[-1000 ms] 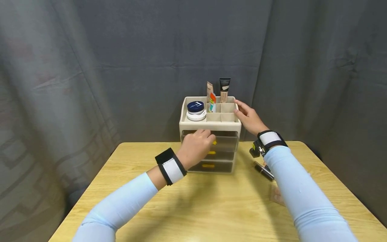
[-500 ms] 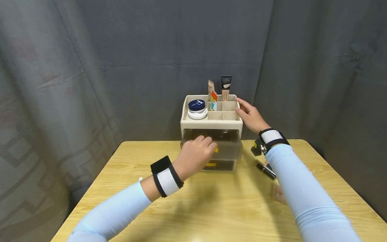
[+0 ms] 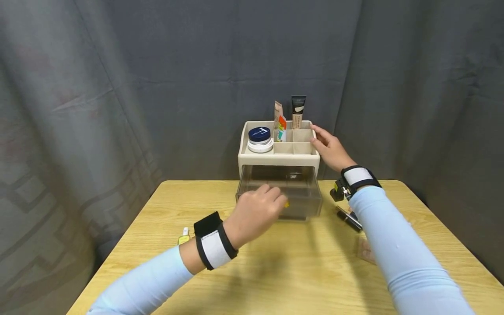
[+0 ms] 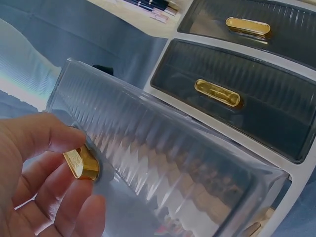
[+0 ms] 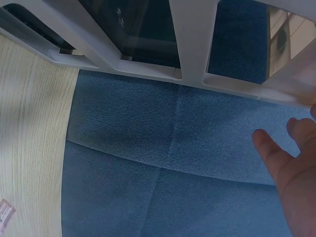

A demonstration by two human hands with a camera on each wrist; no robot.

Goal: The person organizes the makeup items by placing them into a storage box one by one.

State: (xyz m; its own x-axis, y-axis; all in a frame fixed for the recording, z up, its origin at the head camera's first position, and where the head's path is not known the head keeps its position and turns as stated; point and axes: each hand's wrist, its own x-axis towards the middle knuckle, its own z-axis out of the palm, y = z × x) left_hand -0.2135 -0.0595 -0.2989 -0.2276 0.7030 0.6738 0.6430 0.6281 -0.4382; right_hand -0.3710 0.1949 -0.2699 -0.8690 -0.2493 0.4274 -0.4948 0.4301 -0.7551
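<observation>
The cream organizer [image 3: 278, 160] is standing midway along the desk's [image 3: 287, 275] far edge, and bare wood is stretching from its front toward the near edge. A yellow bottle [image 3: 183, 239] is showing toward the left edge, behind the wrist. The top drawer [image 3: 309, 206] is jutting forward, smoky, see-through and ribbed, and the left grip [image 3: 256, 214] is pinching its shiny golden handle [image 4: 83, 164]. The right grip [image 3: 332, 152] is staying unclenched, fingers extending to the organizer's right upper rim.
</observation>
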